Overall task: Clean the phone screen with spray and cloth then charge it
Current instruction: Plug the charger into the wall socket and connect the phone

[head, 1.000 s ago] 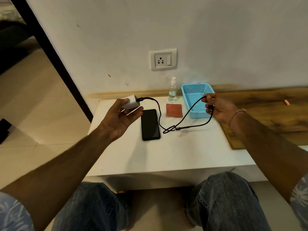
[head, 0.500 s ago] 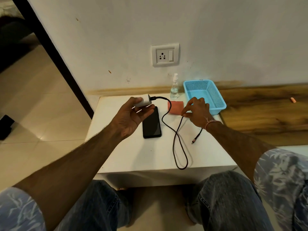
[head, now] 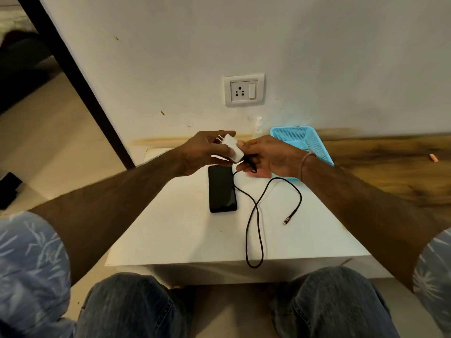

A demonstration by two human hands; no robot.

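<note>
I log the left hand [head: 202,152] just above the phone's far end, its fingers [head: 219,134] curled round the white charger plug [head: 233,147], prongs poking out between them, away from the phone. The right hand [head: 271,157], just right of that same far end, pinches the black cable [head: 256,215] where it leaves the plug, one fingertip touching the plug body. The phone [head: 222,189] lies flat, screen up, on the white surface [head: 195,235]; the cable runs down its right side and loops over the near edge, free connector [head: 288,218] resting right of the phone, apart from it.
</note>
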